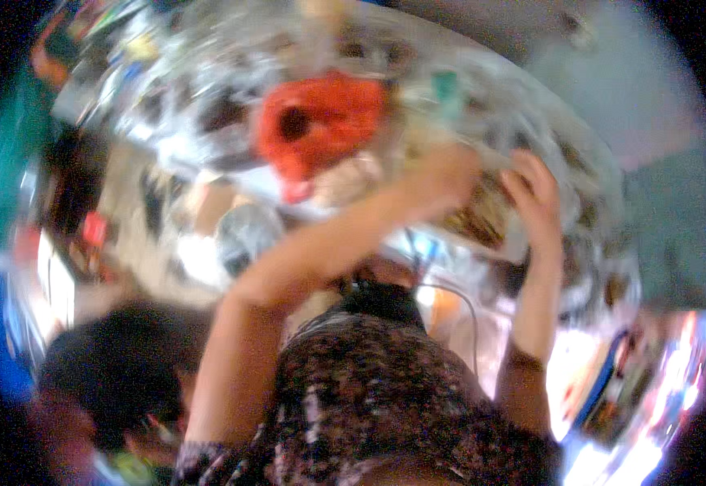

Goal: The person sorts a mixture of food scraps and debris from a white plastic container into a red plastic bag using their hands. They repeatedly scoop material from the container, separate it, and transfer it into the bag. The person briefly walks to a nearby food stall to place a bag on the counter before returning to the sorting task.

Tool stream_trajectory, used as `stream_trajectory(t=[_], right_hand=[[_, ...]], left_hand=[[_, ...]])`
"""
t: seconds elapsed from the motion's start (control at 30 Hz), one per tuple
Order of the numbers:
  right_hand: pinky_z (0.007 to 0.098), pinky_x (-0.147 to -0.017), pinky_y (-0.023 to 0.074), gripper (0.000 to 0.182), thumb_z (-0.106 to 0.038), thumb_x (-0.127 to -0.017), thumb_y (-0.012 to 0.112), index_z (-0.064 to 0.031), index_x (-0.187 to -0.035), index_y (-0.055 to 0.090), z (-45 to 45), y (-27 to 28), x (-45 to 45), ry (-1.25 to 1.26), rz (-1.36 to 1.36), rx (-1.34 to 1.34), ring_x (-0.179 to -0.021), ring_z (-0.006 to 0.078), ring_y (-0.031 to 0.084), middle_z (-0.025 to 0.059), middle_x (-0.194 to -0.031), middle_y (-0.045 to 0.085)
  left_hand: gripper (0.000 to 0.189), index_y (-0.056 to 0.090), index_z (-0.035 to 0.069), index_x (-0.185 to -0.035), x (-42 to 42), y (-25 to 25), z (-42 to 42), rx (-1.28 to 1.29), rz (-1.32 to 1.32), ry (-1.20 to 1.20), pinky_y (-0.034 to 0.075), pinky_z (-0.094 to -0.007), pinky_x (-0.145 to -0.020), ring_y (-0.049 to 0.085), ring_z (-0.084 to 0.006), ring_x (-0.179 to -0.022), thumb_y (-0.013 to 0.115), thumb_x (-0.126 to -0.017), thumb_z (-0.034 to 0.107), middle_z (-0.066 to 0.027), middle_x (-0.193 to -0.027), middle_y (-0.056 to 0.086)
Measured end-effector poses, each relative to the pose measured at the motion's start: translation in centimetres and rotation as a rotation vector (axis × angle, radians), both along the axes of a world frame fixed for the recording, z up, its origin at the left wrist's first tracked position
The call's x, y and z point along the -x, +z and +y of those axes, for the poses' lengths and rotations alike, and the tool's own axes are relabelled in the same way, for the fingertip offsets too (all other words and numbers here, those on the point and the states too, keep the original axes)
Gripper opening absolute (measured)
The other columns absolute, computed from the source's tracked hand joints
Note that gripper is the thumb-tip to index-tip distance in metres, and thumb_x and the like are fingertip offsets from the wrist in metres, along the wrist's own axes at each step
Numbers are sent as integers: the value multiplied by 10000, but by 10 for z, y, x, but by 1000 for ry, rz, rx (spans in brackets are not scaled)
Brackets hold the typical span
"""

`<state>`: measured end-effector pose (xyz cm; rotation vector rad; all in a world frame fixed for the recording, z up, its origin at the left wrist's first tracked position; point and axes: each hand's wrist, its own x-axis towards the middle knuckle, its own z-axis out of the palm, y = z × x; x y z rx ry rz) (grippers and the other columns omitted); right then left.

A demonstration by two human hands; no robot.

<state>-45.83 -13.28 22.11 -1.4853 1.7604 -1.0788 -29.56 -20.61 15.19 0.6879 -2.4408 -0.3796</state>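
Note:
The picture is strongly blurred. My left hand (447,179) reaches across to the right over the work surface, above a pale tray or box (514,243) with brownish, stringy contents (477,215). Whether it holds anything cannot be made out. At the right side of that tray is my right hand (535,188), its fingers bent and apart, with nothing visible between them. A bright red, soft-looking thing (334,121) with a dark round spot lies beyond my left forearm. Near it is a pale beige item (350,179). A small green object (446,88) stands farther back.
Clear plastic wrapping or bags (207,133) with dark items cover much of the surface. A round, clear container or bag (249,234) is left of my forearm. Another person's dark-haired head (122,370) is close at lower left. A thin cable (471,316) runs beside my body.

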Motion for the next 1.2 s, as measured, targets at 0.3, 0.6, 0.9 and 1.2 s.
stream_trajectory(t=[0.3, 0.6, 0.9, 1.2], right_hand=[[428, -708, 462, 137, -93, -728, 511, -18, -792, 606, -25, -151, 65, 227, 105, -129, -748, 338, 604, 150, -805, 633], [449, -672, 475, 157, -164, -714, 516, -23, -700, 584, -14, -157, 39, 538, 889, -128, -723, 359, 589, 191, -747, 590], [433, -748, 459, 295, -116, -746, 533, -26, -1024, 569, -17, -111, 56, 357, 641, 177, -841, 357, 585, 203, -894, 612], [290, -650, 495, 243, -63, -781, 623, 10, -1005, 560, 17, -2, 11, 31, -250, -34, -743, 165, 627, 97, -907, 633]], left_hand=[[138, 561, -19, -784, -31, 57, -26, -249, 48, 10, 480, -437, -709, 587, -399, -763, 573, -705, 94, -241, -772, 587], [193, 598, 49, -934, -28, 50, -16, -255, -84, 166, 490, -387, -724, 626, -319, -837, 567, -766, 139, -163, -875, 635], [144, 588, -21, -795, -25, 21, -8, -387, -41, 108, 476, -444, -707, 591, -400, -794, 568, -725, 103, -250, -798, 595], [185, 592, 13, -895, 9, -19, -3, -580, 93, -33, 488, -406, -705, 609, -327, -821, 580, -751, 129, -175, -832, 617]])
